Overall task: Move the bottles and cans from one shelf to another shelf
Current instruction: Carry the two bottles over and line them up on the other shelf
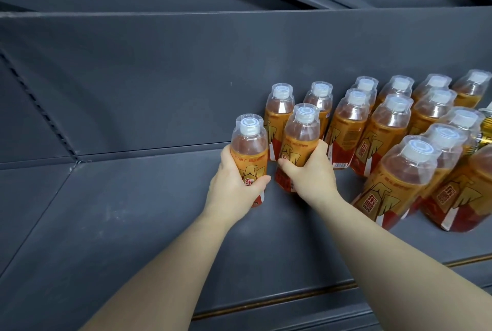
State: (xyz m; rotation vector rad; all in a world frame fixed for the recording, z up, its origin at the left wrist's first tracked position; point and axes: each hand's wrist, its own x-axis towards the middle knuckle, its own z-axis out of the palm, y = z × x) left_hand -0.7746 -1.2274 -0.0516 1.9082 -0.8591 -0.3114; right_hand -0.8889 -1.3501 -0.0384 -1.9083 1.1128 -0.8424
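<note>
1. Grey metal makes up the shelf (119,211). Its left part is bare, so there is room to put drinks down or lift them away.
2. The left hand (234,184) curls its fingers and thumb round the middle of one orange bottle (249,144). This bottle is at the left end of the group, a little apart from the rest.
3. Just beside it, the right hand (308,171) wraps round a second bottle (302,131) in the same way. Holding the wide middle likely stops the smooth plastic from slipping.
4. Both held bottles stand up tall. Their white caps point up and their long way runs up and down. It is hard to tell if their bottoms touch the shelf.
5. To the right, the other bottles (394,128) stand close together in rows on the shelf, caps up too.
6. At the far right edge, a gold can (486,128) peeks out from behind them.
</note>
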